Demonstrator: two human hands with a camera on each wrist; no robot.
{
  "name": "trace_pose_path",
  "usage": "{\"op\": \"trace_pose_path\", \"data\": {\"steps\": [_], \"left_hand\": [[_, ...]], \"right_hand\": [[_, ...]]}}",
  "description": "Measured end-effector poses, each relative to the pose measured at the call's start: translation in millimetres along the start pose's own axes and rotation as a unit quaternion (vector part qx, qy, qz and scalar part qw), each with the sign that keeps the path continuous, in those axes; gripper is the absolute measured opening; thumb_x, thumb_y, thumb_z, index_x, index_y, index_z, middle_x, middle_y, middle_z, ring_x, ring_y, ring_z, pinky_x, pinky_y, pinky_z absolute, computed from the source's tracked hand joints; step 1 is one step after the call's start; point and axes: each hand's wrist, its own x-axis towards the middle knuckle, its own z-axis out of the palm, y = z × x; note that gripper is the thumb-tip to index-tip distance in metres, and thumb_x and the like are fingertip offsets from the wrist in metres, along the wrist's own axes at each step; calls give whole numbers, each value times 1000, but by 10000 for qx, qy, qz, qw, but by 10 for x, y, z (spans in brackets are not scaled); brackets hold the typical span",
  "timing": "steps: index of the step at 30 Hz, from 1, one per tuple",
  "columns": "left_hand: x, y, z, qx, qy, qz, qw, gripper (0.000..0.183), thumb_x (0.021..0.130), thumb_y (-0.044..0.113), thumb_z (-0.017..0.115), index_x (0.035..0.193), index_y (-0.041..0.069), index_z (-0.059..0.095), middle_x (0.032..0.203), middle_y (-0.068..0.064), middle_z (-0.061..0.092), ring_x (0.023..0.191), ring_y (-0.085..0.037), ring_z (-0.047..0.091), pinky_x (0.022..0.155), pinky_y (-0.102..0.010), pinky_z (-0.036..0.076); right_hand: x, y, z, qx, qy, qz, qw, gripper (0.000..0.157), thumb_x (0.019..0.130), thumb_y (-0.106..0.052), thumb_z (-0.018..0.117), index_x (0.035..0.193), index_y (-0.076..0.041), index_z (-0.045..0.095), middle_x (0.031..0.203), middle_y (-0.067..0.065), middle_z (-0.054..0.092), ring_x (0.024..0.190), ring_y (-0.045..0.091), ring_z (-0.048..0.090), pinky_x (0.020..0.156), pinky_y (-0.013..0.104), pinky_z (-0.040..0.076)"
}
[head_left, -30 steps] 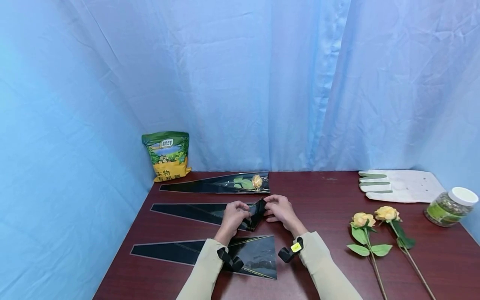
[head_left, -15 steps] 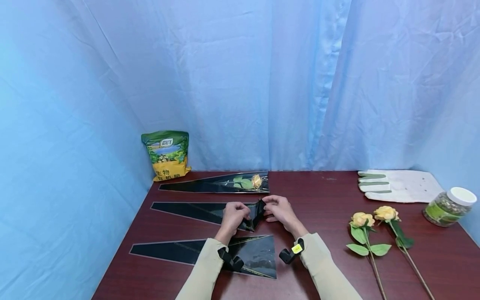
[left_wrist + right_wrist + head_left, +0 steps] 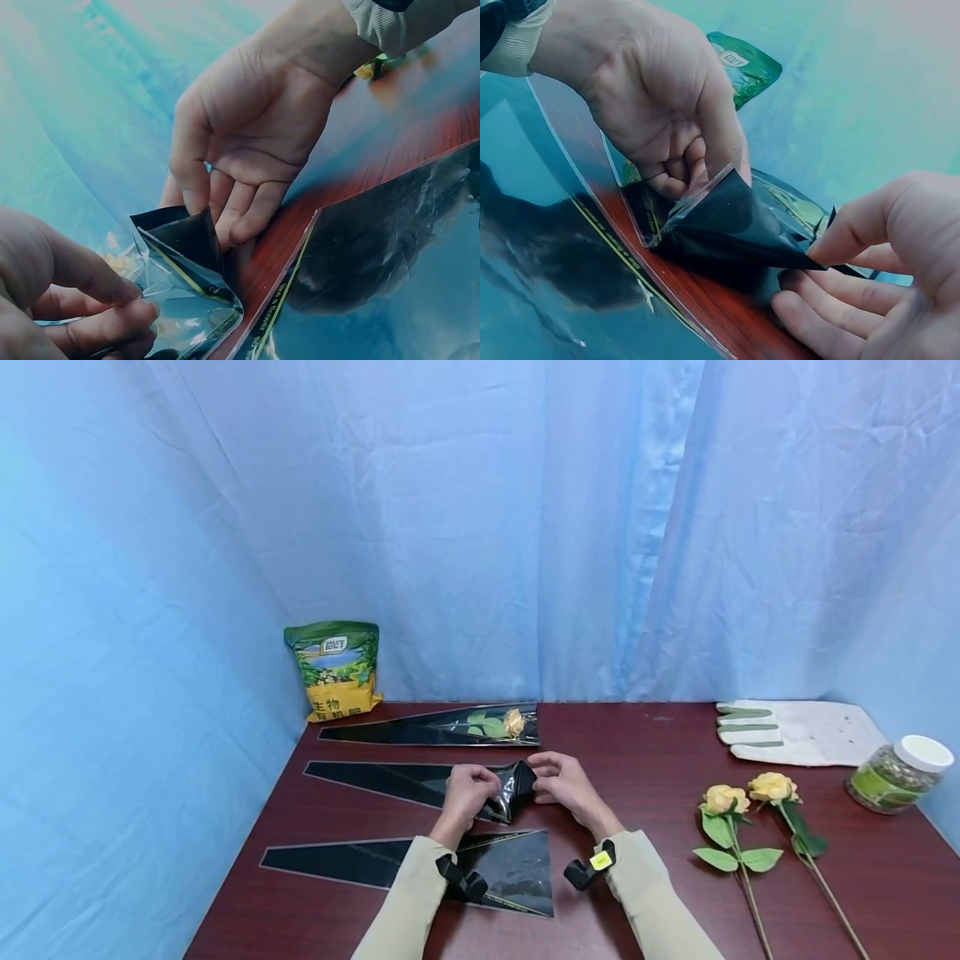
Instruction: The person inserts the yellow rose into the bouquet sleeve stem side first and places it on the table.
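A long tapered flower sleeve, black with a clear front, lies in the middle of the table, its wide end raised and spread. My left hand pinches the clear film near that end, as the left wrist view also shows. At the mouth, my right hand pinches the edge of the black layer between thumb and finger in the right wrist view. Nearer to me lies a second, flat sleeve, partly under the left forearm. Behind, another sleeve holds a yellow rose.
Two loose yellow roses with long stems lie on the right. Beyond them are a white and green glove and a white-lidded jar. A green and yellow fertilizer bag stands at the back left, before blue curtains.
The sleeve's wide end has spread further, and its black layer has tipped toward the right. My right hand has shifted slightly right; the left hand has hardly moved.
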Motion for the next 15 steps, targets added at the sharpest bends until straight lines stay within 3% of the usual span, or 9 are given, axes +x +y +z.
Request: {"op": "trace_pose_path", "data": {"steps": [15], "left_hand": [[-40,-11,-9,197,37,109,9997,9,78,-3,67,74,-3,75,70,-13,73,60,-22,68,64,-36,59]], "right_hand": [[-42,16,-32,-282,202,-81,9994,44,82,11,58,126,8,59,107,25,69,77,14,68,66,33,61]]}}
